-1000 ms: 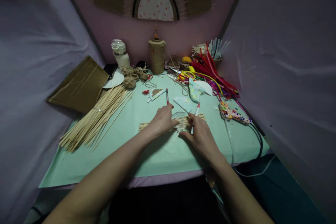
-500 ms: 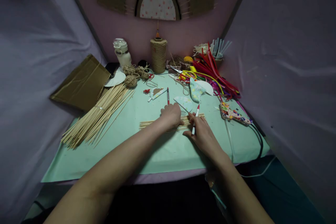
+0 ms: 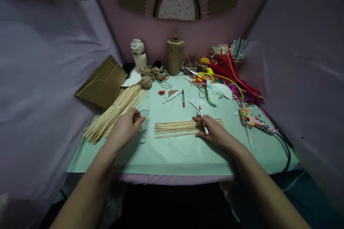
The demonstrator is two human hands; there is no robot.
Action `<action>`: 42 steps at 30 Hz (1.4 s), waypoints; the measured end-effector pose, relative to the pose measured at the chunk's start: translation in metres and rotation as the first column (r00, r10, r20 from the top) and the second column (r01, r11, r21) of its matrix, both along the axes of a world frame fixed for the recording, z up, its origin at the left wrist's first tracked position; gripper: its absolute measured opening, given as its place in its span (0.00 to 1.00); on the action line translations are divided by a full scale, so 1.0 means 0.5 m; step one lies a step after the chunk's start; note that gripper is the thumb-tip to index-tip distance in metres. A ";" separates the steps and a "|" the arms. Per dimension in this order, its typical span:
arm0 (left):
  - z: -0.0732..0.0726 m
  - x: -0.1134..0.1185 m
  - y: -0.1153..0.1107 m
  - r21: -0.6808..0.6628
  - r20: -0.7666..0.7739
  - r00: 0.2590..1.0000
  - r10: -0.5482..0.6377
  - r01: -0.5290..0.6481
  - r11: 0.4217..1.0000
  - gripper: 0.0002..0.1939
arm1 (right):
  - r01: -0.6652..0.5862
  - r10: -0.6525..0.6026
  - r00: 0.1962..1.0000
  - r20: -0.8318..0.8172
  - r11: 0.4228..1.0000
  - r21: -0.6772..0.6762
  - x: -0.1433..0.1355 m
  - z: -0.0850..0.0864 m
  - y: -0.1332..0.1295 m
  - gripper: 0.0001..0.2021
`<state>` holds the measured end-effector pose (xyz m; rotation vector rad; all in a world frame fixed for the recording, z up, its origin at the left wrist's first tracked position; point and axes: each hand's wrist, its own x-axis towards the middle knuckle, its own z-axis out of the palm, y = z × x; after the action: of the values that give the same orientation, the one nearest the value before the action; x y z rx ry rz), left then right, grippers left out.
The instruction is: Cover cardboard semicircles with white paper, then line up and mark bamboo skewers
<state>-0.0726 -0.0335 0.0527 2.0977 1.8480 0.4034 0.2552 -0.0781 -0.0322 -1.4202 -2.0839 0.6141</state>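
Observation:
My left hand [image 3: 125, 128] is raised left of a row of thin bamboo sticks [image 3: 174, 127], its thumb and fingers pinched on a clear plastic ruler [image 3: 145, 114]. Curved, protractor-like marks show at the ruler's far end; much of it is hard to make out. At the right end of the row, my right hand [image 3: 211, 130] holds a white marker with a red tip [image 3: 203, 121], and its fingertips rest on the sticks. The sticks lie roughly side by side, with one slightly apart at the near edge. Beyond them lies a second red marker [image 3: 183, 98].
A bundle of bamboo sticks [image 3: 115, 109] lies left, beside folded cardboard [image 3: 100, 82]. Twine balls [image 3: 146, 81], a twine spool [image 3: 175, 55] and a bottle [image 3: 139, 53] line the back. Scissors [image 3: 192, 72], red pipe cleaners [image 3: 228, 65] and a patterned glue gun [image 3: 256, 121] are on the right.
My left hand has moved left off the stick row, carrying the clear ruler. My right hand stays at the row's right end with the marker. The view has shifted left.

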 end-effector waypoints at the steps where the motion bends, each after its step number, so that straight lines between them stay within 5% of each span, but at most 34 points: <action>1: -0.011 -0.016 -0.013 -0.014 -0.003 1.000 0.028 -0.028 1.000 0.09 | -0.007 0.007 1.000 -0.021 1.000 -0.007 -0.001 -0.003 0.001 0.11; 8: -0.069 0.002 -0.045 -0.030 -0.020 0.995 0.102 -0.102 0.994 0.09 | 0.005 -0.008 0.997 -0.077 0.999 -0.036 -0.005 -0.022 0.001 0.10; 20: -0.081 0.070 -0.047 0.016 -0.240 0.962 0.131 -0.131 0.991 0.15 | 0.011 -0.012 1.000 -0.029 0.999 -0.045 -0.007 -0.013 -0.003 0.08; 31: -0.082 0.090 -0.042 -0.040 -0.235 0.969 0.075 -0.086 0.995 0.16 | -0.021 0.021 1.000 -0.013 1.000 -0.017 -0.009 -0.010 0.001 0.07; 42: -0.083 0.097 -0.040 -0.129 -0.262 0.963 0.069 -0.106 0.986 0.20 | -0.049 0.044 0.984 0.172 0.998 0.024 -0.024 -0.009 -0.006 0.22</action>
<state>-0.0240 -0.0535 0.0111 2.0563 2.0516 0.0159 0.2433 -0.0810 -0.0368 -1.4571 -2.2558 0.4935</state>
